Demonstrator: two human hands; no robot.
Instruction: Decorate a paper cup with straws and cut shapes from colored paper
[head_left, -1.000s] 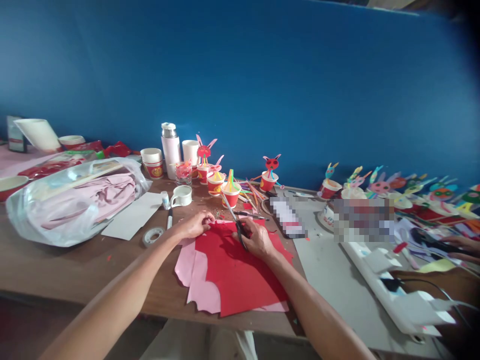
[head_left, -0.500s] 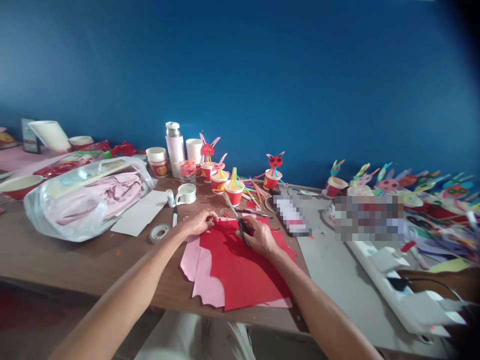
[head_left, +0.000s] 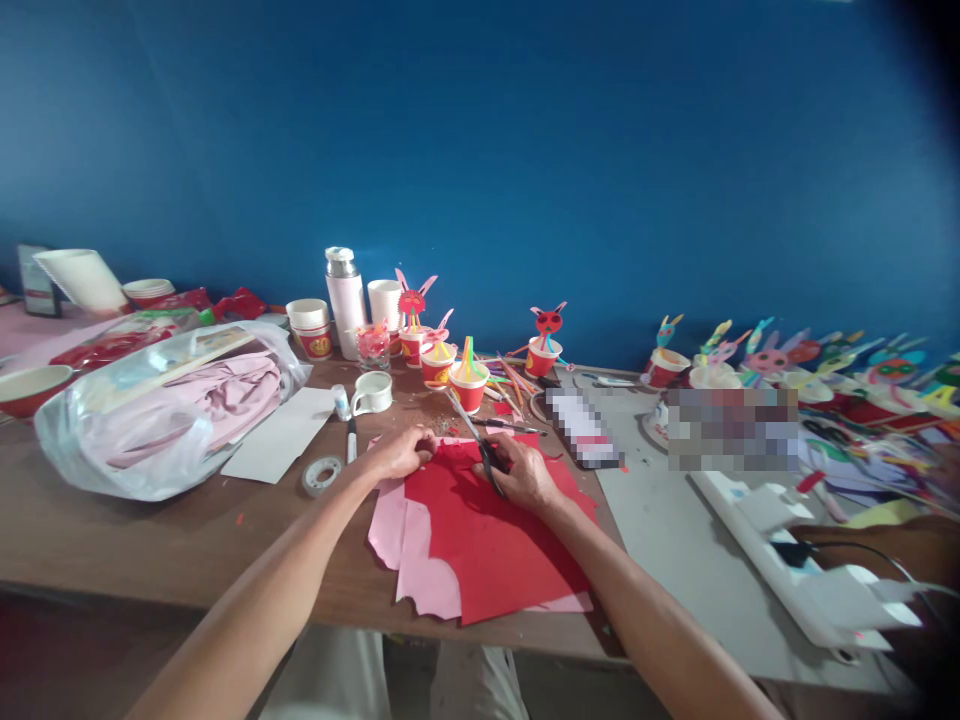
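My right hand [head_left: 529,477] is closed around the dark handles of a pair of scissors [head_left: 472,425], whose metal blades point up and away to the left. Under that hand lies a sheet of red paper [head_left: 517,560] with an irregular cut edge. Pink paper [head_left: 427,580] with wavy cut edges shows beneath the red sheet. My left hand [head_left: 401,455] rests at the far left corner of the papers, fingers pinched together. Whatever is between those fingertips is too small to make out. Tiny red scraps [head_left: 448,430] are scattered just beyond the papers.
Left of the papers are a tape roll [head_left: 322,476], a marker [head_left: 352,440], a white mug [head_left: 372,392] and a plastic bag [head_left: 112,450]. Behind stand paper cups with figures [head_left: 469,385] and a flask [head_left: 345,310]. A phone [head_left: 583,430] and power strip [head_left: 772,570] lie right.
The camera view has shifted slightly, so the table things on the left sit further left. Both hands stay in nearly the same place, with the scissors still in my right hand.
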